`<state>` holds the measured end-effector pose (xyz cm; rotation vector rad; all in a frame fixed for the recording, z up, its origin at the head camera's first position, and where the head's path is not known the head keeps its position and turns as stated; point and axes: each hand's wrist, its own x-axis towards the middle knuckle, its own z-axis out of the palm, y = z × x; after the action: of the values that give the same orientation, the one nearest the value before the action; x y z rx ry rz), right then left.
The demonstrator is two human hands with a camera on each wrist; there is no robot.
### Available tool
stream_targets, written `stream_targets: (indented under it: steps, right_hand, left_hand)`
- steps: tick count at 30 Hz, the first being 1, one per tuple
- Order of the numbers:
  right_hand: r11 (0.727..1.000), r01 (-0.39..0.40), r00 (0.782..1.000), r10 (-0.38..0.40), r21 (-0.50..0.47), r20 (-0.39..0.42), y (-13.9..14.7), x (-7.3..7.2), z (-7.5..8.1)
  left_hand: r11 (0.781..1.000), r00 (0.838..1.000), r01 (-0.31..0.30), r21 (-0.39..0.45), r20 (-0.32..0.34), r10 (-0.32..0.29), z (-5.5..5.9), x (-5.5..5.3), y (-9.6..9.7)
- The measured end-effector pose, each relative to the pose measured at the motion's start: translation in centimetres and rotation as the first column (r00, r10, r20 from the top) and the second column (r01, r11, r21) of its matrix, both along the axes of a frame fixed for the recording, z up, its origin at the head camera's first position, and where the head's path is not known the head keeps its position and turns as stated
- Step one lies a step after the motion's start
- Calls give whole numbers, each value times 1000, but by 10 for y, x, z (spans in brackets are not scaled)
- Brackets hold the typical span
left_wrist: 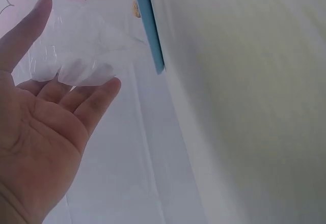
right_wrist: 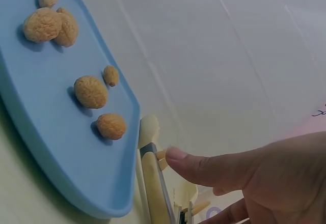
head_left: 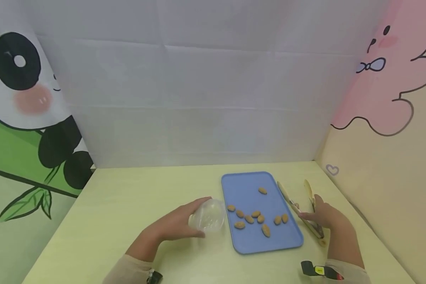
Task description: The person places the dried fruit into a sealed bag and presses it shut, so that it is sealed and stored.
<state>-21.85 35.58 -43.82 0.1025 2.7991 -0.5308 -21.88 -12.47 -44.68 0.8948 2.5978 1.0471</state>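
Observation:
My left hand (head_left: 179,223) is curved around a clear plastic cup (head_left: 210,216) left of the blue tray (head_left: 245,242), thumb on the near side and fingers on the far side. In the left wrist view the see-through cup (left_wrist: 84,46) sits between the thumb and fingers. To the right of the tray, my right hand (head_left: 324,213) grips a pair of cream-and-metal tongs (head_left: 307,223), whose two arms are spread apart. The right wrist view has the thumb against one tong arm (right_wrist: 157,188); the fingers are partly cut off.
Several wrinkled brown nuts in their shells (head_left: 266,230) lie scattered on the tray, mostly across its middle. The pale yellow table (head_left: 127,201) meets a white sheet (head_left: 198,118) behind. Printed walls stand on both sides, the right wall (head_left: 383,189) close to the right hand.

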Motion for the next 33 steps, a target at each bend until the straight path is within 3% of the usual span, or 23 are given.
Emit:
stream_targets:
  steps: [5, 13, 24, 33]
  right_hand:
    - [1000, 3, 1000, -3, -2, 10, 0, -4, -6]
    - [999, 33, 999, -33, 24, 3, 2, -10, -15]
    - [998, 53, 999, -53, 21, 1, 7, -12, -11]
    - [999, 45, 999, -45, 7, -1, 10, -11, -7]
  left_hand:
    - [997, 999, -22, 71, 33, 20, 4, 3, -2]
    - [985, 997, -1, 170, 72, -11, 12, 9, -4]
    - [991, 997, 2, 134, 78, -13, 13, 10, -6]
    - [994, 992, -43, 105, 121, 30, 19, 16, -6]
